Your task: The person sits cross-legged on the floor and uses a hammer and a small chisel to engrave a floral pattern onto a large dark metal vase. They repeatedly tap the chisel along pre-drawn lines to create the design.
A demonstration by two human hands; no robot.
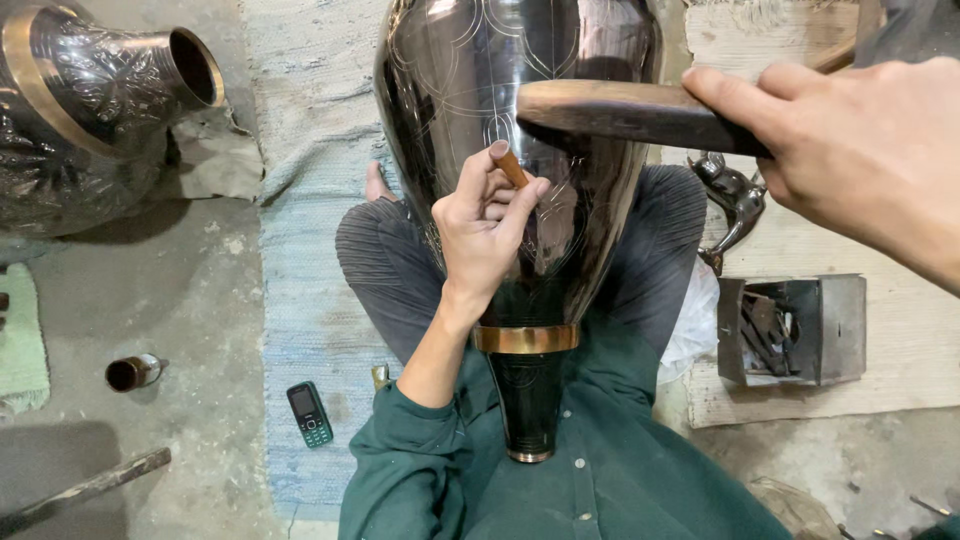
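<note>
A large dark polished metal vase (470, 70) with fine engraved lines lies across my lap, its neck with a brass band (526, 338) pointing toward me. My left hand (482, 225) rests on the vase body and pinches a short copper-coloured chisel (510, 163) against the surface. My right hand (860, 150) grips a dark wooden mallet (620, 112) whose head hovers just above the chisel's top end.
Another ornate engraved vase (90, 110) lies at the top left. On the concrete floor are a small metal cup (132, 372), a wooden stick (85, 490) and a dark mobile phone (310, 414) on the blue mat. A metal toolbox (795, 330) and a metal handle piece (735, 205) are on the right.
</note>
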